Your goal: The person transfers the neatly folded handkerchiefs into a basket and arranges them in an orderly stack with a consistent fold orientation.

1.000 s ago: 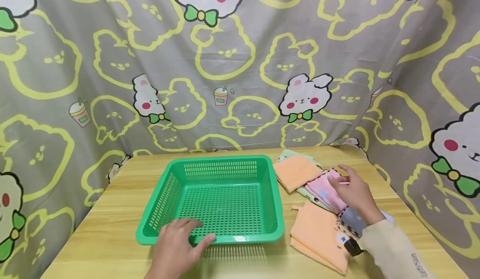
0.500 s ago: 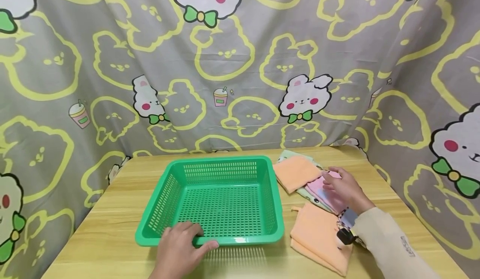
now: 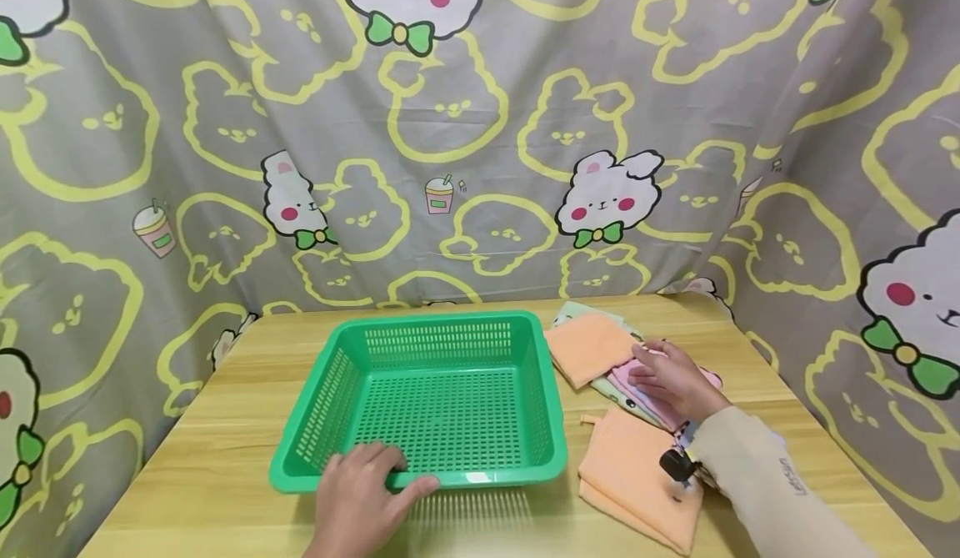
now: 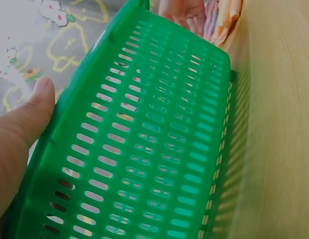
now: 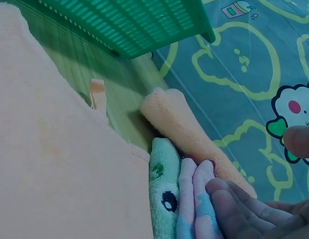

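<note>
Curtain [image 3: 495, 145] behind, table [image 3: 217, 433] in front, green basket [image 3: 517, 480] on top

Curtain fabric, grey with yellow outlines and white rabbits, hangs behind the wood-grained table and along its sides. The green basket, perforated and rectangular, stands left of the table's middle. A cream sleeve [image 3: 757, 475] crosses from the lower right. Folded cloths lie just right of the basket: a near orange cloth [image 3: 637, 479], a far orange cloth [image 3: 592, 348] close to the basket's rim, and between them a pink cloth [image 5: 187, 194] with blue patches beside a pale green cloth [image 5: 162, 184] with a dark eye-like print. The left hand [image 3: 362, 487] grips the basket's near rim, fingers inside, thumb outside. The right hand [image 3: 671, 380] is at the pink cloth, fingers loosely extended, fingertips by its fold, thumb apart; whether they press cannot be told. A black device [image 3: 678, 464] sits at the right wrist. A small orange loop [image 5: 97, 94] sticks out from the near orange cloth.
</note>
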Available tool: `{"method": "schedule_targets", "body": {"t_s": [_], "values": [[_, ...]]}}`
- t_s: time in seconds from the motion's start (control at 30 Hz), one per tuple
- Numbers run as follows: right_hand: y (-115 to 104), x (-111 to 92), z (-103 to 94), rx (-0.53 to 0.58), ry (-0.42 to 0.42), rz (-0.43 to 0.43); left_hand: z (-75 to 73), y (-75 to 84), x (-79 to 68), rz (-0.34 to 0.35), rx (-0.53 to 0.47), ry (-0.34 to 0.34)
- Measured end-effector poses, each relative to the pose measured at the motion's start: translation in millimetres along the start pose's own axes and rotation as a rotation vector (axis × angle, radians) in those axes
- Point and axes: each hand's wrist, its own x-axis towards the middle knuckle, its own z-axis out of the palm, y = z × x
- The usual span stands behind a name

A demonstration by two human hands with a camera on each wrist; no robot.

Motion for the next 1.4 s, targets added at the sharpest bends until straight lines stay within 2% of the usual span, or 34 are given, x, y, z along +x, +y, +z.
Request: {"method": "schedule_targets", "body": {"t_s": [0.27, 0.5, 0.67, 0.93, 1.2, 1.4], "values": [[2.8, 8.9, 2.1, 0.034, -0.031, 0.067, 9.0, -4.3, 1.4, 0.041, -0.001, 0.09], [4.5, 22.8, 10.2, 0.182, 0.019, 0.131, 12.1, -5.7, 1.8, 0.044, 0.002, 0.117], [6.5, 26.0, 14.7, 0.25, 0.037, 0.127, 15.2, -6.8, 0.5, 0.061, 0.004, 0.148], [5.1, 26.2, 20.3, 0.237, 0.048, 0.117, 14.1, -5.1, -0.6, 0.053, -0.005, 0.134], [4.3, 26.5, 23.9, 0.254, 0.015, 0.095, 13.7, -4.8, -3.1, 0.038, -0.002, 0.124], [4.0, 30.3, 26.9, 0.275, 0.048, 0.11, 14.2, -4.8, -1.5, 0.054, -0.01, 0.144]]}}
